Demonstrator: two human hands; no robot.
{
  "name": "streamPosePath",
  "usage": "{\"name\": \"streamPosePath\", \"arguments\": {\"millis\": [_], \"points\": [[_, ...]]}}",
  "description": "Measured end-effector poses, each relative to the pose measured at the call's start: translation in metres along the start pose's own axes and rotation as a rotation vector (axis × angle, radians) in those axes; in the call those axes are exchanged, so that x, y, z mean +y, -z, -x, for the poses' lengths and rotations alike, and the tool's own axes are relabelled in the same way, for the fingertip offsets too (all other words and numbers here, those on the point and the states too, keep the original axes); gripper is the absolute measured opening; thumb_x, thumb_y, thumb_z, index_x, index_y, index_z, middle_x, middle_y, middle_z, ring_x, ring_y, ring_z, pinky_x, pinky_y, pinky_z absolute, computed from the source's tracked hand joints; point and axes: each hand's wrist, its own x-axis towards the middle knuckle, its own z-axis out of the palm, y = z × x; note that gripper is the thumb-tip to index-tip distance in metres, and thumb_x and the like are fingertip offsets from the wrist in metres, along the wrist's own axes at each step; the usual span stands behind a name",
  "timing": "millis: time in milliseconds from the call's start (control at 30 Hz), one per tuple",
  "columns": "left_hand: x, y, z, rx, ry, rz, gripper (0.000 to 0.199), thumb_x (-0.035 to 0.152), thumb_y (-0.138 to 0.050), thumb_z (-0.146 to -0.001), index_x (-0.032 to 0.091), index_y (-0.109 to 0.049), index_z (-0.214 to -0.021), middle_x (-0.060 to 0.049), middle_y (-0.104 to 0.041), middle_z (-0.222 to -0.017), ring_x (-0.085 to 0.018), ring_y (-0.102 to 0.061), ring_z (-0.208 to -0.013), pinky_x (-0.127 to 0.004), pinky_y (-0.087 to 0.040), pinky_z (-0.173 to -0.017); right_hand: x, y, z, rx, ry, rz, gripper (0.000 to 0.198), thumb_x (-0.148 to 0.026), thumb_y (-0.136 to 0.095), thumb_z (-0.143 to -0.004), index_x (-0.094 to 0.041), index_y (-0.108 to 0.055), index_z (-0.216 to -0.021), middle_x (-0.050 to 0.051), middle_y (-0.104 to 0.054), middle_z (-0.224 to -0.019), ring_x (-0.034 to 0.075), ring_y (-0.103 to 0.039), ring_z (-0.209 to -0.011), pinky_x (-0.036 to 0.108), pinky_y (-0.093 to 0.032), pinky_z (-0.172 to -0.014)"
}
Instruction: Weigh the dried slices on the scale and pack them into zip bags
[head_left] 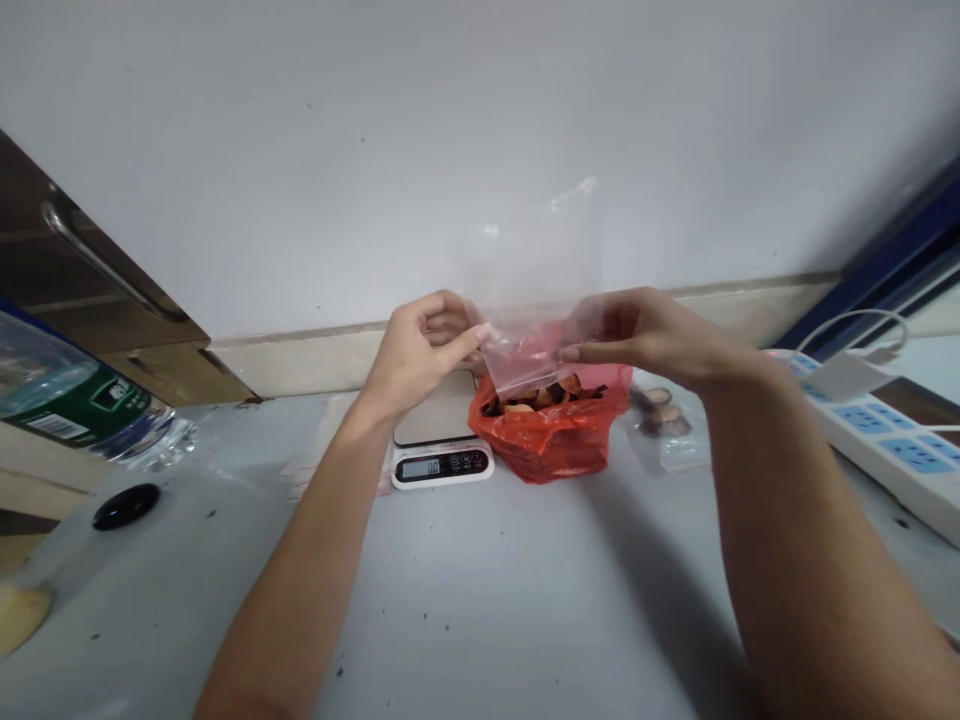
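A clear plastic bag (pixel 536 260) is stretched between my two hands, above a red plastic bag (pixel 551 445). My left hand (pixel 435 340) pinches its left side between thumb and fingers. On the right side, my right hand (pixel 637 330) grips it, with some fingers showing through the film. The red bag stands open on the table, holding brown dried pieces (pixel 551 395) that look like sliced mushrooms. Left of it sits a white digital scale (pixel 442 465), its display reading about 0.0, its plate partly behind my left hand.
Right of the red bag lies a small clear bag (pixel 679 445) with brown pieces inside. A white power strip (pixel 877 430) with cables is at the right. Flat clear bags (pixel 322 455) lie left of the scale. A large water bottle (pixel 82 400) and a black round object (pixel 126 507) are far left.
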Motion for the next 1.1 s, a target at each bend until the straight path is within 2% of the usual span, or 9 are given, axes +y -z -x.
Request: {"name": "streamPosePath", "arguments": {"millis": [100,200,300,433,567,700,900,1000,1100], "points": [[0.002,0.011,0.000,0.018,0.024,0.004,0.039,0.039,-0.088,-0.075,0.020,-0.066,-0.101,-0.003,-0.077,-0.094,-0.020,-0.077,-0.091,-0.031,-0.064,-0.081,0.000,0.000,-0.001,-0.016,0.020,0.009,0.039,-0.054,-0.085,-0.068,-0.018,-0.070,-0.073,0.000,-0.066,-0.068,0.015,-0.059,-0.064,0.029,-0.044,-0.059],[0.005,0.021,0.000,0.037,0.002,0.001,0.049,0.047,-0.086,-0.079,0.020,-0.069,-0.115,-0.004,-0.078,-0.098,-0.022,-0.077,-0.099,-0.032,-0.063,-0.086,-0.006,-0.001,-0.001,-0.163,0.042,0.066,0.029,-0.049,-0.078,-0.074,-0.020,-0.077,-0.078,0.001,-0.069,-0.070,0.016,-0.059,-0.063,0.029,-0.043,-0.056],[0.006,0.026,-0.001,0.015,-0.031,-0.075,0.040,0.048,-0.088,-0.078,0.017,-0.077,-0.100,-0.005,-0.079,-0.085,-0.020,-0.078,-0.085,-0.029,-0.063,-0.079,-0.011,-0.004,-0.001,-0.230,0.054,0.129,0.030,-0.050,-0.074,-0.078,-0.022,-0.081,-0.081,0.000,-0.068,-0.067,0.016,-0.057,-0.060,0.029,-0.043,-0.054],[0.003,0.026,-0.003,0.158,-0.100,-0.037,0.033,0.045,-0.090,-0.076,0.015,-0.078,-0.083,-0.003,-0.078,-0.074,-0.017,-0.076,-0.071,-0.025,-0.061,-0.067,-0.011,-0.012,-0.004,-0.081,0.050,0.096,0.033,-0.053,-0.077,-0.075,-0.020,-0.079,-0.078,0.003,-0.074,-0.072,0.018,-0.064,-0.065,0.030,-0.048,-0.058],[0.001,0.030,-0.003,0.255,-0.099,-0.003,0.038,0.049,-0.091,-0.075,0.015,-0.077,-0.084,-0.002,-0.077,-0.073,-0.018,-0.078,-0.073,-0.027,-0.064,-0.072,-0.007,-0.019,-0.007,-0.045,-0.014,-0.075,0.030,-0.047,-0.086,-0.066,-0.020,-0.076,-0.076,0.005,-0.077,-0.076,0.021,-0.070,-0.070,0.031,-0.054,-0.062],[0.003,0.042,0.001,0.286,-0.009,-0.059,0.034,0.044,-0.089,-0.078,0.015,-0.076,-0.090,-0.003,-0.078,-0.076,-0.020,-0.080,-0.081,-0.028,-0.064,-0.076,-0.005,-0.028,-0.012,0.108,-0.025,-0.194,0.029,-0.041,-0.089,-0.064,-0.019,-0.073,-0.074,0.002,-0.071,-0.066,0.017,-0.068,-0.066,0.030,-0.054,-0.062],[0.004,0.066,0.011,0.145,0.154,-0.156,0.030,0.035,-0.090,-0.069,0.018,-0.074,-0.088,0.000,-0.074,-0.063,-0.021,-0.079,-0.074,-0.029,-0.064,-0.072,-0.008,-0.038,-0.016,0.260,-0.035,-0.210,0.033,-0.043,-0.093,-0.060,-0.017,-0.075,-0.070,0.002,-0.069,-0.067,0.016,-0.065,-0.064,0.031,-0.057,-0.063],[0.007,0.079,0.018,0.030,0.245,-0.198,0.028,0.037,-0.089,-0.067,0.019,-0.073,-0.082,-0.001,-0.076,-0.064,-0.021,-0.077,-0.073,-0.031,-0.064,-0.075,-0.011,-0.044,-0.017,0.294,-0.052,-0.233,0.035,-0.045,-0.093,-0.061,-0.017,-0.075,-0.072,0.002,-0.069,-0.065,0.015,-0.064,-0.062,0.031,-0.057,-0.062],[0.012,0.096,0.025,-0.062,0.343,-0.300,0.023,0.039,-0.083,-0.072,0.021,-0.074,-0.084,-0.003,-0.079,-0.071,-0.021,-0.078,-0.078,-0.033,-0.064,-0.083,-0.017,-0.056,-0.020,0.289,-0.027,-0.232,0.029,-0.041,-0.089,-0.068,-0.017,-0.072,-0.070,0.001,-0.067,-0.063,0.015,-0.062,-0.058,0.030,-0.055,-0.059]]}}
